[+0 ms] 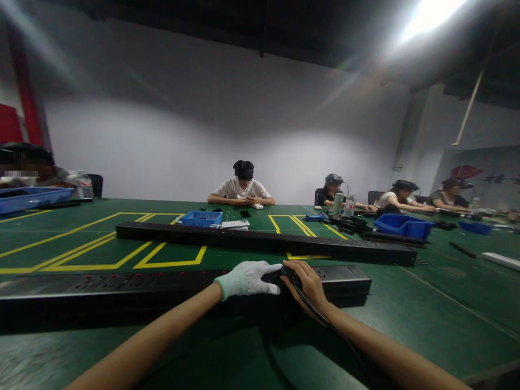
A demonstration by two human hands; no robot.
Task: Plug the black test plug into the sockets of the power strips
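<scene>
A long black power strip [170,281] with red-marked sockets lies across the table in front of me. My left hand [247,278], in a white glove with a mint cuff, grips it near its right end. The thumb lies on the front side and the forefinger reaches over the top. Bare, my right hand [306,281] has its fingers closed around a black plug at the strip's top face. From it a black cable [325,319] runs under my right forearm. Fingers hide most of the plug, so I cannot tell how far it sits in a socket.
Beyond lies a second black power strip [264,242]. Behind it are a blue tray [202,218] and a white phone-like object [235,223]. Blue bins [403,226] and black parts stand at right, another blue tray [34,199] at left. Several people sit around the green table [447,303].
</scene>
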